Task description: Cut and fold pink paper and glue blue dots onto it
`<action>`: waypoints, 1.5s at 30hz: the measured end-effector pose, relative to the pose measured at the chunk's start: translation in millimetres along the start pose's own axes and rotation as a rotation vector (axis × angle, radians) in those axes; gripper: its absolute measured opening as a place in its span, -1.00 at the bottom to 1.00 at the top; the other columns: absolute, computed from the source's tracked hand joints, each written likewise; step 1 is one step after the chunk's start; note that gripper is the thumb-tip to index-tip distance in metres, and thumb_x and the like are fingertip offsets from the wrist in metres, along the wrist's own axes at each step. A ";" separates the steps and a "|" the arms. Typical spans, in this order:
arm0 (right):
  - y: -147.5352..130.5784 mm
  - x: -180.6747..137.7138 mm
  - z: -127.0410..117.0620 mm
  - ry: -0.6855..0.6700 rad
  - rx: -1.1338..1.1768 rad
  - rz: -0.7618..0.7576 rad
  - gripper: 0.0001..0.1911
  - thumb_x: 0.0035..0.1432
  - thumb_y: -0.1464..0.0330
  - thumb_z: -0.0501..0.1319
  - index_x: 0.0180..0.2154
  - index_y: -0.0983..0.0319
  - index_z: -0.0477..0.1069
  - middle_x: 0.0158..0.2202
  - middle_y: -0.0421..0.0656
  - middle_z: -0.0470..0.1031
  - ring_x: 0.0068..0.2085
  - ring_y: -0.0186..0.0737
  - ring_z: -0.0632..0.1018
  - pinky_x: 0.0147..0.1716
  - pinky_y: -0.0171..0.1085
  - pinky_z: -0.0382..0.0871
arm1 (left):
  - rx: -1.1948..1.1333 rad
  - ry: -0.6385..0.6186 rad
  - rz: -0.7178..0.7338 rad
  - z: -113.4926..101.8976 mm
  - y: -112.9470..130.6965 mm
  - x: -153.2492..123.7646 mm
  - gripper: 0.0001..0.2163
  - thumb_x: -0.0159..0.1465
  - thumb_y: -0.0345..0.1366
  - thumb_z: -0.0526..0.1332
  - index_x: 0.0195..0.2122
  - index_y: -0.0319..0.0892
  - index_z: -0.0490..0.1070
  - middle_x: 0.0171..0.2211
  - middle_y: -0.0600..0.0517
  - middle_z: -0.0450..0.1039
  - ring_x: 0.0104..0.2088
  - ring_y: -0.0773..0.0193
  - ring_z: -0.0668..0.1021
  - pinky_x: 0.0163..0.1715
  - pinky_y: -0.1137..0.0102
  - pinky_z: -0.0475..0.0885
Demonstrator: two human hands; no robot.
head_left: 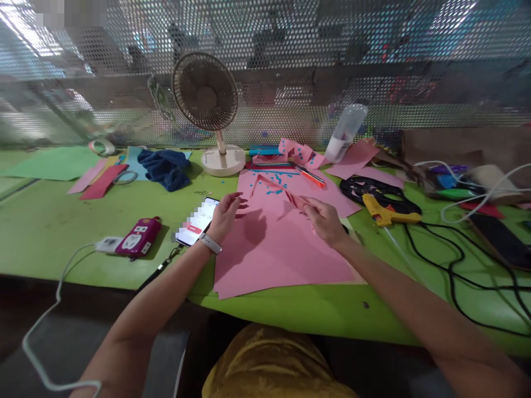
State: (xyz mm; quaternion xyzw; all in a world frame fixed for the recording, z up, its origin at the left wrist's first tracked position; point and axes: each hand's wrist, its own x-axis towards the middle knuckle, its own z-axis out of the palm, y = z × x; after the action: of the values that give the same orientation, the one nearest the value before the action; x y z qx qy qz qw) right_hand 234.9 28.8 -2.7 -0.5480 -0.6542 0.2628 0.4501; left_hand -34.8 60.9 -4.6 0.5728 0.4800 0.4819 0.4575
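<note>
Large sheets of pink paper [265,260] lie on the green table in front of me. Over their right part, my right hand [326,218] pinches a folded strip of pink paper [296,199], whose thin end bends off to the left. My left hand [226,215] hovers at the sheets' left side, fingers apart and holding nothing, near a lit phone [197,221]. Small blue paper bits [277,185] are scattered on the pink paper beyond my hands. Behind them rests an orange cutter [313,178].
A fan [224,160] stands at the back, beside a dark blue cloth [166,167]. To the right are a yellow glue gun [384,211] with black cords, a tilted clear bottle [346,130] and a dark phone [500,240]. At left lies a purple power bank [141,236] with a white cable.
</note>
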 end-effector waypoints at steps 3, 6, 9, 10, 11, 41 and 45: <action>-4.5 -2.5 -0.6 -0.025 -0.128 -0.118 -0.57 0.23 0.27 0.03 0.02 0.25 0.49 -0.06 -0.04 0.59 -0.03 -0.06 0.58 0.01 -0.09 0.42 | 0.039 0.033 0.065 0.0 7.2 -4.5 -0.59 0.31 -0.03 0.09 0.04 -0.21 0.33 -0.05 -0.15 0.46 -0.09 0.20 0.55 -0.25 0.37 0.52; -7.2 -6.0 1.3 -0.072 -0.193 -0.225 -0.58 0.23 0.30 0.02 0.02 0.22 0.49 0.04 -0.06 0.53 0.08 -0.08 0.52 0.10 -0.07 0.36 | 0.236 0.013 0.225 1.0 11.9 -11.2 -0.47 0.22 -0.03 0.23 0.15 -0.15 0.25 0.06 -0.16 0.40 -0.03 0.17 0.53 -0.22 0.37 0.51; -8.2 -9.2 3.5 -0.085 -0.226 -0.280 -0.56 0.24 0.31 0.00 0.07 0.21 0.45 0.08 -0.08 0.50 0.09 -0.10 0.52 0.11 -0.07 0.37 | 0.419 -0.032 0.274 2.4 12.4 -15.9 -0.42 0.17 -0.08 0.29 0.18 -0.14 0.23 -0.02 -0.13 0.46 -0.12 0.17 0.57 -0.30 0.38 0.53; -8.4 -9.9 4.0 -0.077 -0.238 -0.296 -0.56 0.24 0.31 0.00 0.08 0.22 0.45 0.08 -0.07 0.50 0.08 -0.10 0.52 0.10 -0.07 0.38 | 0.448 -0.020 0.275 2.8 12.0 -16.6 -0.45 0.19 -0.09 0.27 0.17 -0.15 0.25 -0.06 -0.12 0.48 -0.16 0.19 0.58 -0.33 0.40 0.53; -8.5 -10.5 4.3 -0.066 -0.250 -0.311 -0.55 0.24 0.31 0.00 0.08 0.23 0.45 0.07 -0.06 0.50 0.08 -0.09 0.53 0.10 -0.07 0.38 | 0.467 0.003 0.278 3.0 11.4 -16.8 -0.50 0.22 -0.10 0.24 0.15 -0.16 0.27 -0.09 -0.11 0.50 -0.19 0.20 0.60 -0.35 0.42 0.52; -9.9 -9.8 3.6 -0.042 -0.397 -0.333 -0.58 0.24 0.33 -0.01 -0.02 0.26 0.51 -0.03 -0.02 0.57 -0.03 -0.05 0.59 -0.01 -0.08 0.43 | 1.119 -0.069 0.335 -4.5 1.7 -8.0 -0.68 0.38 -0.27 -0.05 0.05 -0.22 0.35 -0.23 -0.18 0.60 -0.25 0.08 0.63 -0.24 0.31 0.45; -8.3 -13.8 7.3 -0.082 -0.424 -0.395 -0.59 0.23 0.37 0.00 -0.01 0.24 0.51 -0.04 -0.05 0.58 -0.04 -0.06 0.59 0.01 -0.07 0.41 | 1.118 -0.032 0.297 -2.3 7.7 -10.6 -0.72 0.39 -0.25 -0.06 -0.08 -0.20 0.40 -0.31 -0.17 0.58 -0.34 0.08 0.62 -0.28 0.31 0.42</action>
State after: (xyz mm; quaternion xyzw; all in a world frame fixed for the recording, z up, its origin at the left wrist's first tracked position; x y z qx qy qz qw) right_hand 224.4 14.6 -3.2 -0.4810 -0.8061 0.0494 0.3412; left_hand -37.1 49.6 2.0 0.7960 0.5690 0.2054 0.0202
